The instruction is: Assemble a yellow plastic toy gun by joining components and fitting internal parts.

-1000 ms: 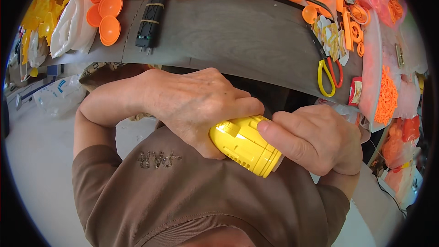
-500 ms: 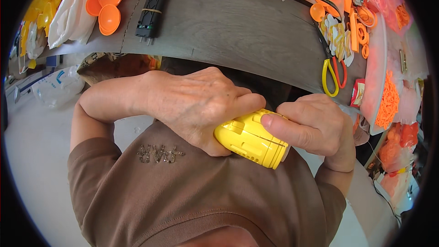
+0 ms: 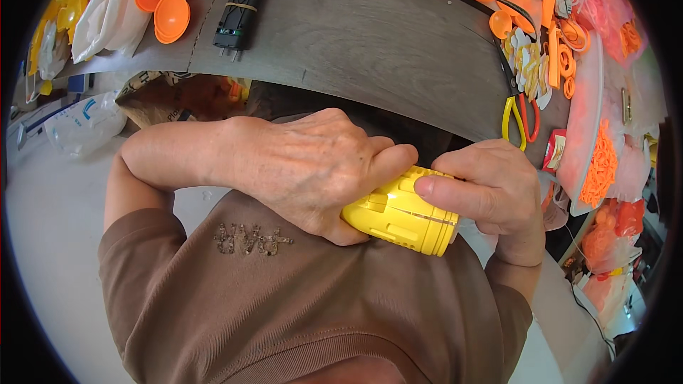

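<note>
Both hands grip a yellow ribbed plastic cylinder, rounded at its left end and flat at the right, with a seam along its side. It is held tilted just in front of my brown shirt, below the table's edge. My left hand is wrapped round the rounded end, its fingers curled and partly hidden. On the other end, my right hand presses its thumb along the upper side, near the seam. The fingertips of the right hand are out of sight behind the cylinder.
On the grey table lie a banded black bundle, orange bowl-shaped parts and yellow-and-red-handled pliers or scissors. A tray of orange pieces stands at the right. A paper bag sits below the table edge.
The cylinder has shifted slightly right and up in view and looks turned a little. Both hands keep hold of it. The table things sit slightly higher in view.
</note>
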The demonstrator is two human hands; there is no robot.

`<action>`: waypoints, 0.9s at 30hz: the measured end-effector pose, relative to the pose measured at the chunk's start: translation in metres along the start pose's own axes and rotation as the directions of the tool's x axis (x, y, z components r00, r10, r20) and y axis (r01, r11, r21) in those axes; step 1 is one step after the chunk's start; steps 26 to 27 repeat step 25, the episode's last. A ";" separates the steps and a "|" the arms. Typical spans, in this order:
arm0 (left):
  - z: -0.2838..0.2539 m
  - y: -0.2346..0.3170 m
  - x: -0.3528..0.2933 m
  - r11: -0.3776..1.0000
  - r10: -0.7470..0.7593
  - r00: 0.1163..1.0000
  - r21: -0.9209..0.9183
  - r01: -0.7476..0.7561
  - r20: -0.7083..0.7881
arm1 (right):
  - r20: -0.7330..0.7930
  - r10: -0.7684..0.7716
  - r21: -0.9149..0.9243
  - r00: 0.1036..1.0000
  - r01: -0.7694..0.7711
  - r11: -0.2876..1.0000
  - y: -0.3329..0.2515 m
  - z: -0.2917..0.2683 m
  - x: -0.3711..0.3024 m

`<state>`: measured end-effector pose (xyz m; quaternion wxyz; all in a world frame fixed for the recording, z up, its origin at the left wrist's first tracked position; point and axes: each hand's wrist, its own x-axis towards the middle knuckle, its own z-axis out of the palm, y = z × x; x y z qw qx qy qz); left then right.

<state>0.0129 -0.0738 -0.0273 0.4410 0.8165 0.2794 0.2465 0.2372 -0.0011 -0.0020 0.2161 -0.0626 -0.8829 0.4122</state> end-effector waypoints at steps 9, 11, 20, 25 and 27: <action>0.003 0.006 0.000 0.998 -0.067 0.998 0.014 0.067 -0.017 | -0.011 0.008 0.004 1.000 -0.008 1.000 0.003 0.000 0.001; 0.004 0.003 -0.001 0.999 -0.024 0.999 0.022 0.025 -0.045 | -0.022 0.012 -0.004 1.000 -0.012 1.000 0.000 -0.001 0.001; 0.003 -0.010 0.001 0.998 0.036 0.995 -0.047 -0.040 -0.089 | 0.035 0.027 -0.228 0.999 -0.019 0.973 -0.006 -0.011 0.005; -0.016 0.007 0.001 0.985 -0.039 0.986 0.160 0.065 -0.159 | -0.274 0.170 -0.065 0.947 -0.194 0.979 -0.022 -0.032 0.006; -0.016 0.007 0.001 0.985 -0.039 0.986 0.160 0.065 -0.159 | -0.274 0.170 -0.065 0.947 -0.194 0.979 -0.022 -0.032 0.006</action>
